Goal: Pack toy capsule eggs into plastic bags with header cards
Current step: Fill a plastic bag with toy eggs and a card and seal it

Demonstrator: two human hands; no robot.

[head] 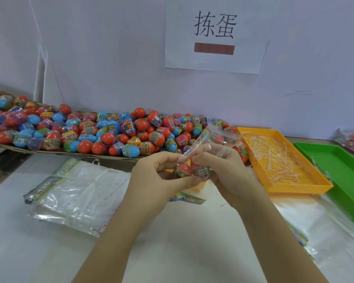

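While both forearms converge above the desk (172, 242), the left hand (157, 176) and right hand (223, 168) curl toward each other, both pinching a clear plastic bag (219, 132). Two capsule eggs (185, 170) sit inside it between the fingertips, with the egg pile (90, 131) beyond.

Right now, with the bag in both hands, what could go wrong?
The left hand and right hand grip the plastic bag around the eggs. Its upper end sticks up loose, so eggs might slip out if it tips.
The egg pile lies close behind the hands; a nudge could roll some off its cardboard.
Strips in the orange tray might cling to the film.
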